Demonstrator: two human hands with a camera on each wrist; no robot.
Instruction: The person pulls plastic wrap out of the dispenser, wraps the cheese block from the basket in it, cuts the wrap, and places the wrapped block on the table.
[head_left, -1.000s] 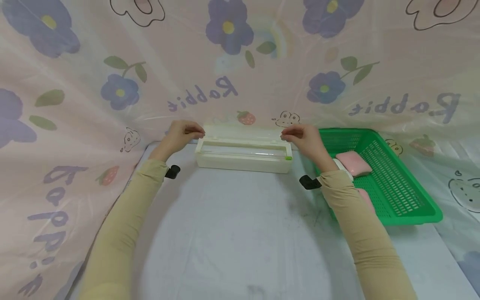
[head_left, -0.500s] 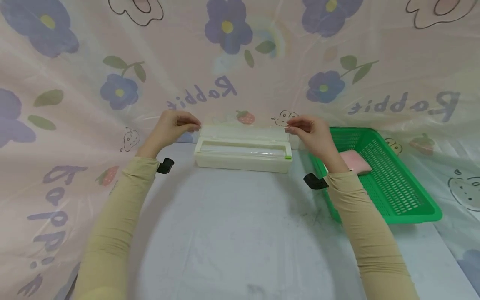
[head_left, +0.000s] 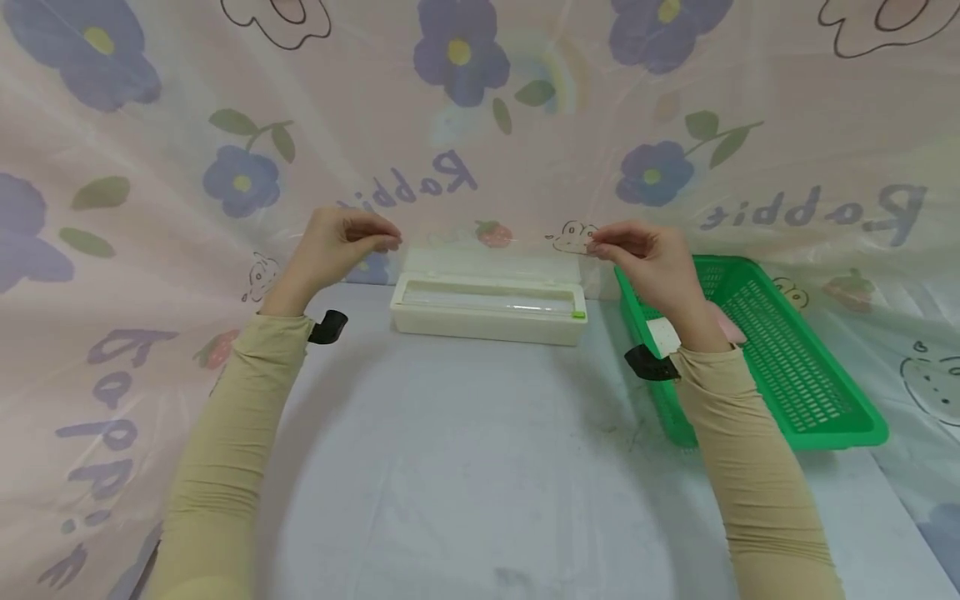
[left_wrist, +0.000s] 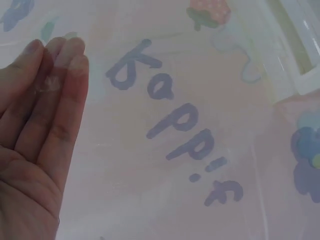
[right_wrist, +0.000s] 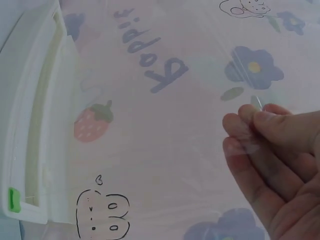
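Note:
A white cling film dispenser [head_left: 483, 327] stands at the back of the table, its translucent lid [head_left: 491, 265] raised behind it. At the right end of its slot sits a green slide cutter [head_left: 578, 315]. Above the dispenser's left end, my left hand [head_left: 336, 250] pinches an edge of clear cling film between thumb and fingertips. Beyond the right end, my right hand [head_left: 658, 262] pinches the other side of the film; a glint of cling film [right_wrist: 257, 102] shows at the thumb. The sheet is see-through, so most of its outline is lost against the backdrop.
To the right, a green plastic basket [head_left: 828, 367] holds a pink item [head_left: 726, 323] and a white item [head_left: 663, 335], partly hidden by my right wrist. A patterned curtain [head_left: 495, 125] hangs right behind the dispenser. A white cloth [head_left: 465, 467] covers the table.
Both hands have risen from near the dispenser's top and spread apart, the left leftward and the right rightward, still pinching the film. The dispenser has stayed in place.

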